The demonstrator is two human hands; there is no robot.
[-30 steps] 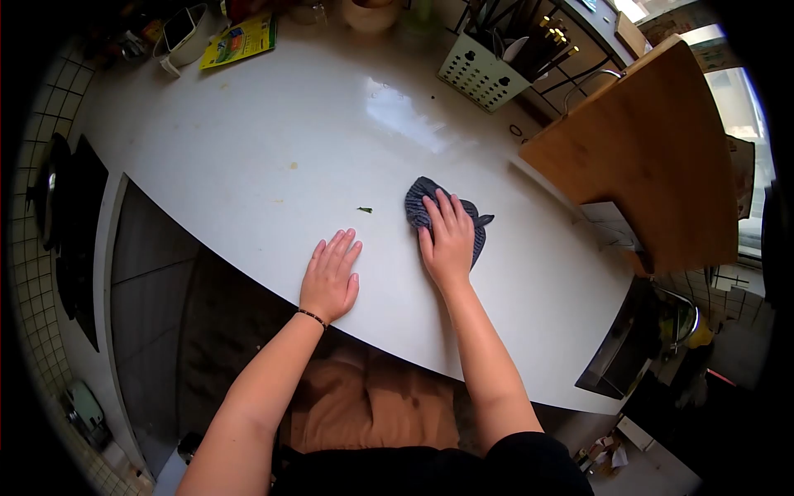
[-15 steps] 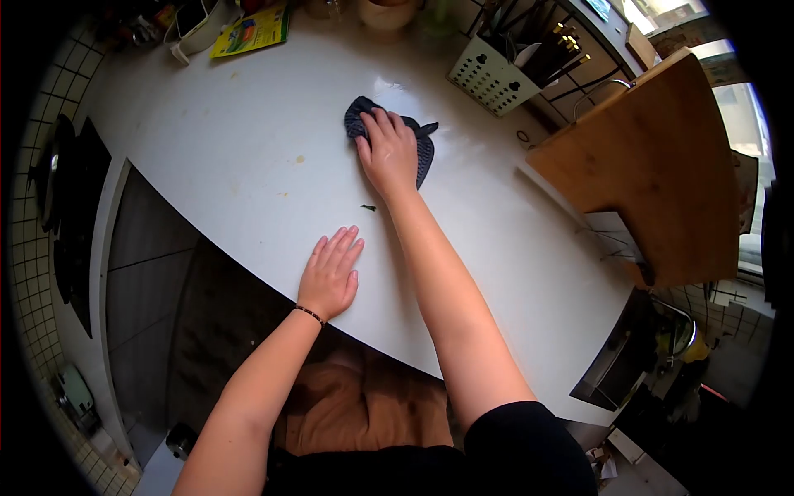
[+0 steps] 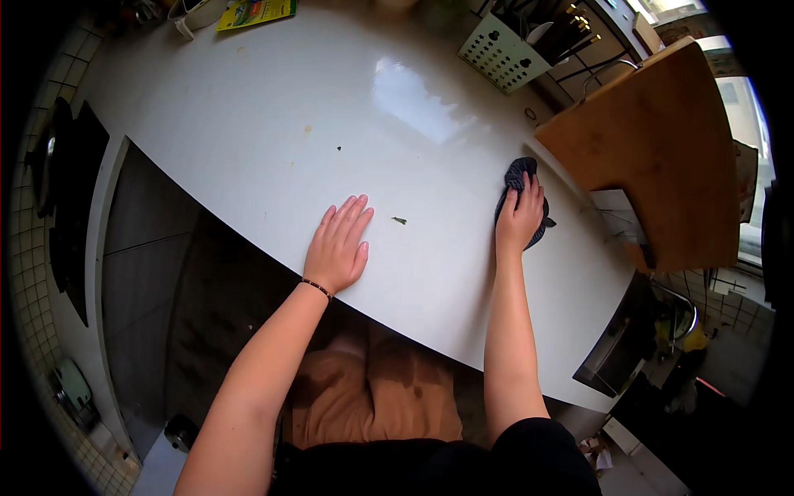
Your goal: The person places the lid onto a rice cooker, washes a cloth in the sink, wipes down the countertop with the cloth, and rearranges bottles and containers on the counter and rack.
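Beneath my right hand (image 3: pixel 521 217) is a dark, ribbed cloth (image 3: pixel 519 171), bunched and pressed onto the white countertop (image 3: pixel 430 273) toward its right side. The fingers curl over the cloth and hide part of it. My left hand (image 3: pixel 337 244) rests flat near the counter's front edge, fingers stretched out, holding nothing. Just right of it lies a small green scrap (image 3: pixel 399 220). A tiny dark speck (image 3: pixel 338 149) sits farther back, with yellowish spots (image 3: pixel 308 129) to its left. A wet, shiny patch (image 3: pixel 418 103) reflects light at the back middle.
A pale perforated utensil basket (image 3: pixel 503 54) stands at the back right. Beside it leans a large wooden cutting board (image 3: pixel 649 157). A yellow packet (image 3: pixel 256 11) lies at the back left. The stove (image 3: pixel 78 215) is at far left, and a faucet (image 3: pixel 688 318) shows at right.
My right hand has swept the cloth from the back middle to the right and nearer to me. The shiny patch is now uncovered. My left hand still lies flat, slightly farther forward.
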